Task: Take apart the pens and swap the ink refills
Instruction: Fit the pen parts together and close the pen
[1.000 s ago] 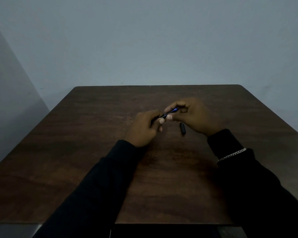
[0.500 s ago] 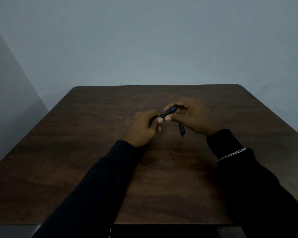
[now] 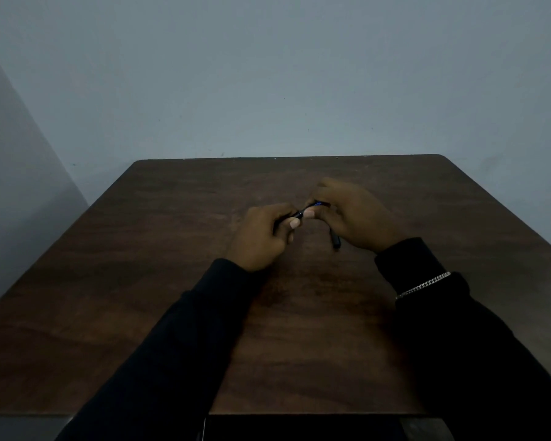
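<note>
While both hands meet above the middle of the tabletop [image 3: 178,297], a slim dark pen [image 3: 303,211] with a glossy blue stretch spans the small gap between them, tilted so that its right end sits higher. The left hand [image 3: 261,237] is curled into a loose fist around the pen's lower, darker end, thumb pressed along the barrel. The right hand [image 3: 353,214] pinches the blue upper end between thumb and bent fingers, the rest of the hand arched over it. Little of the pen shows; most of it is hidden inside the two grips, and the dim light blurs any seam or tip.

Just below the right hand, a second small dark piece [image 3: 335,240] lies on the wood, partly hidden by the heel of that hand; whether it is a cap or a barrel part cannot be told. Black sleeves [image 3: 159,361] cover both forearms, and a silver chain bracelet [image 3: 423,285] crosses the right sleeve near the wrist.

Dark brown with a wood grain, the tabletop has rounded far corners and stands against a plain pale grey-blue wall [image 3: 268,74].
</note>
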{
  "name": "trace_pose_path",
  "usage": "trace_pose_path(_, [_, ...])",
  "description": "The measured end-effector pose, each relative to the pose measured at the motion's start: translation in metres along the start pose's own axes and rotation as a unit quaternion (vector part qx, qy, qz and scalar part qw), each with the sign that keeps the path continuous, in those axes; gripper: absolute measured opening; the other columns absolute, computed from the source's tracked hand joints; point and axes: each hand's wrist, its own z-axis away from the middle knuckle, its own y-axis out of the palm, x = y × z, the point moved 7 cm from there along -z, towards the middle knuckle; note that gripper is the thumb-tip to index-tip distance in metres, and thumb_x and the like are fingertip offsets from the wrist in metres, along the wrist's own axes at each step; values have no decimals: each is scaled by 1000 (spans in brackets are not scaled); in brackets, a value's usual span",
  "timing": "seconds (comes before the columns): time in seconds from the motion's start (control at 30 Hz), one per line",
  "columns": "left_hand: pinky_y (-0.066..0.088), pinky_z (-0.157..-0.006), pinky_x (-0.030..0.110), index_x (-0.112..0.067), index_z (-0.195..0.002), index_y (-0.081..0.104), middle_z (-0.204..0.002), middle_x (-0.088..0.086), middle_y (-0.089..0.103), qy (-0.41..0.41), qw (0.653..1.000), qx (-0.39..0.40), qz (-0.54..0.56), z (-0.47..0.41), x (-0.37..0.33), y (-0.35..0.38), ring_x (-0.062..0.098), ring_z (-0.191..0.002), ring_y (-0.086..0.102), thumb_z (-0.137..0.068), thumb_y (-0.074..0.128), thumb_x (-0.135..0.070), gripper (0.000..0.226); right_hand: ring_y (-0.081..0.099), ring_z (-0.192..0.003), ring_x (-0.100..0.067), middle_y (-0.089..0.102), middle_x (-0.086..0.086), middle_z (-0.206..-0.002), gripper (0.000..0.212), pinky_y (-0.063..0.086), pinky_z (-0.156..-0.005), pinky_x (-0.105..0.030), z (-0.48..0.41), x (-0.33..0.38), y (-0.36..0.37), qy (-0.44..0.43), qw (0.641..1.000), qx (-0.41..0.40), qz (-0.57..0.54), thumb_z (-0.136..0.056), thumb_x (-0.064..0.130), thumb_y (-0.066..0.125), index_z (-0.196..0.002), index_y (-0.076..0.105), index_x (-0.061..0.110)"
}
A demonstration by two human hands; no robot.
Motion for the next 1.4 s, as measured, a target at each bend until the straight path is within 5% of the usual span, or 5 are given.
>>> trace_pose_path(0.43, [54,-67,52,-7,-87,66,-73,10,68,-49,997,-56,-7,-4,14,-7,28,-69,64,-107,56,-21,26,62,-91,-15,65,1,-98,23,44,-76,-28,7,-47,-14,203,964,-148,-85,-104,32,57,-107,72,15])
trace_pose_path(0.63, [53,-64,51,-7,-85,64,-71,7,68,-56,995,-84,-6,-2,14,-12,27,-66,64,-107,56,-21,27,65,-66,-16,73,-8,-78,34,42,-52,-24,16,-69,18,345,938,33,-10,-87,36,80,-86,74,2])
trace_pose_path(0.9, [51,-67,47,-4,-89,63,-75,10,69,-62,996,-70,-4,-1,8,-11,28,-70,64,-108,54,-22,28,73,-80,-21,68,-8,-100,25,64,-80,-40,22,-69,40,421,888,181,-33,-90,21,78,-105,61,12])
trace_pose_path(1.17, [52,-69,46,-5,-94,65,-78,9,70,-70,996,-56,-12,-1,11,-8,26,-73,65,-109,53,-24,27,68,-50,-3,73,-3,-71,2,56,-49,-17,16,-65,22,357,929,1,-95,-89,10,71,-90,73,9])
trace_pose_path(1.4, [49,-65,37,-7,-95,66,-77,4,70,-64,997,-42,-9,-2,13,-5,20,-72,64,-109,52,-27,28,79,-90,-32,77,-12,-93,14,63,-76,-33,13,-63,1,291,734,-237,-566,-98,1,64,-112,62,5])
